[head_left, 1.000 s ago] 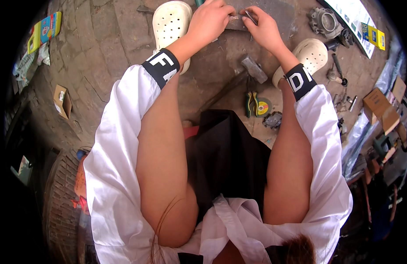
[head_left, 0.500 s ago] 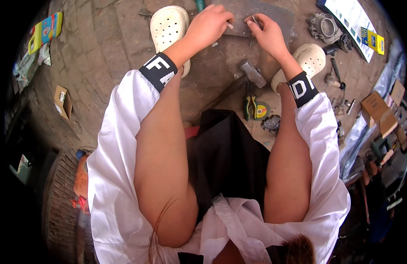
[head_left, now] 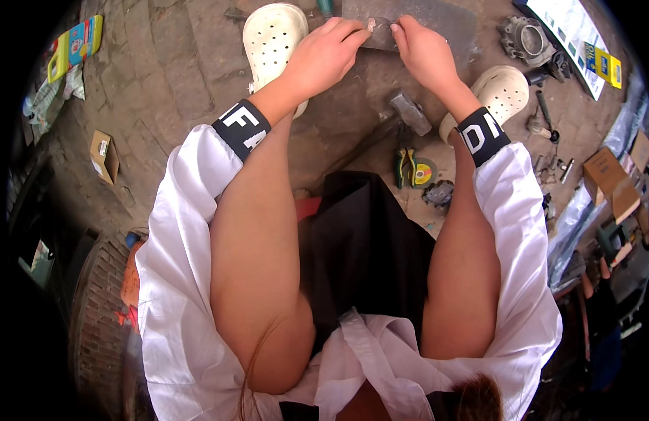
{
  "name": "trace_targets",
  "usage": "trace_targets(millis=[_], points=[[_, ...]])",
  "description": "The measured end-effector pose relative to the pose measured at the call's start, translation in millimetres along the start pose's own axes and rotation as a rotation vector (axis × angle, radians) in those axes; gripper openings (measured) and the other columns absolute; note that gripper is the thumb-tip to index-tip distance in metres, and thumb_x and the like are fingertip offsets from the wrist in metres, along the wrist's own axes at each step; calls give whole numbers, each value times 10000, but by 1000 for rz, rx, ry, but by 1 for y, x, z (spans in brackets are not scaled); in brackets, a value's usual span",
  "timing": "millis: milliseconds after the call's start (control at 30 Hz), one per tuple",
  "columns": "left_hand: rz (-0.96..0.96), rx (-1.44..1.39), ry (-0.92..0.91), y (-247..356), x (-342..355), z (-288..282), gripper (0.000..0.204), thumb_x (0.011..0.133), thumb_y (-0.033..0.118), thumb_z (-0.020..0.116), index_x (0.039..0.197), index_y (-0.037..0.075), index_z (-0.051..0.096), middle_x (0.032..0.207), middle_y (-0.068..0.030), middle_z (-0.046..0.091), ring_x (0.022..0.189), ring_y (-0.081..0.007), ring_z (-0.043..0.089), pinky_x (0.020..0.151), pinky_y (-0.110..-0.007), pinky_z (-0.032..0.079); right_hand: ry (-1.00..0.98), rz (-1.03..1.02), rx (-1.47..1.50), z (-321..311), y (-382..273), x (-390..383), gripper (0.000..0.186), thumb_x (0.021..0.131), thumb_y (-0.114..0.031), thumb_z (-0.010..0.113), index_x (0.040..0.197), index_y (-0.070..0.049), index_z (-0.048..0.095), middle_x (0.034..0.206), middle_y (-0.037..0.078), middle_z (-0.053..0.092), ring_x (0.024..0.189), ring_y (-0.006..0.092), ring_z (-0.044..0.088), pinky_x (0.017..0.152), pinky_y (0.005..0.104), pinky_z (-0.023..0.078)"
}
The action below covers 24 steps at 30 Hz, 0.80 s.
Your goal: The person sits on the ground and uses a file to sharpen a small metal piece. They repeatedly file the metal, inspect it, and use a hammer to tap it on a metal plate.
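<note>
My left hand (head_left: 330, 57) is closed in a pinch, with a small pale piece (head_left: 371, 24) showing at its fingertips. Close beside it, my right hand (head_left: 427, 55) also pinches with thumb and finger. A thin, curved dark sliver seems to span the small gap between the two hands; its kind is too small to tell. Both hands are over a dark grey metal plate (head_left: 447, 27) lying on the ground. Toward me from the plate lies a hammer with a grey steel head (head_left: 410, 112).
Green-and-yellow pliers (head_left: 404, 168), a yellow disc (head_left: 424, 172) and a small metal part (head_left: 438, 193) lie between my legs. A cast metal housing (head_left: 526, 41), a white box (head_left: 566, 35) and cardboard (head_left: 611, 184) are at right. A yellow jug (head_left: 75, 48) and small carton (head_left: 104, 157) lie left.
My hands have come closer together, the right one moving a little left and the left one turning inward. The view has shifted slightly.
</note>
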<state>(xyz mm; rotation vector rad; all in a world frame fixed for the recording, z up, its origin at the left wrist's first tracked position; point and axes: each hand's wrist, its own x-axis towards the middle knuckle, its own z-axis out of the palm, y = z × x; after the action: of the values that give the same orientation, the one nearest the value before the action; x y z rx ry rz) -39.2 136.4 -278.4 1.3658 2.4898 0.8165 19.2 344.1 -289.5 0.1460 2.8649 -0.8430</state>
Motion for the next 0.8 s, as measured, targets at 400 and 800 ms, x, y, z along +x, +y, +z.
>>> trace_targets(millis=[400, 800], points=[[36, 107, -61, 0, -1, 0, 574, 774, 117, 662, 1323, 28, 516, 1352, -75, 522, 1272, -248, 466, 1017, -369, 417, -88, -114, -289, 2, 9, 5, 297, 989, -360, 511, 886, -83, 543, 629, 177, 629, 615, 389, 638, 548, 485, 515], [47, 204, -124, 3, 4, 3, 606, 768, 151, 669, 1337, 11, 518, 1328, -72, 544, 1254, -238, 479, 1041, -359, 395, -159, -183, -258, -1, 17, 16, 288, 990, -351, 501, 901, -84, 562, 701, 169, 656, 671, 399, 636, 590, 493, 511]])
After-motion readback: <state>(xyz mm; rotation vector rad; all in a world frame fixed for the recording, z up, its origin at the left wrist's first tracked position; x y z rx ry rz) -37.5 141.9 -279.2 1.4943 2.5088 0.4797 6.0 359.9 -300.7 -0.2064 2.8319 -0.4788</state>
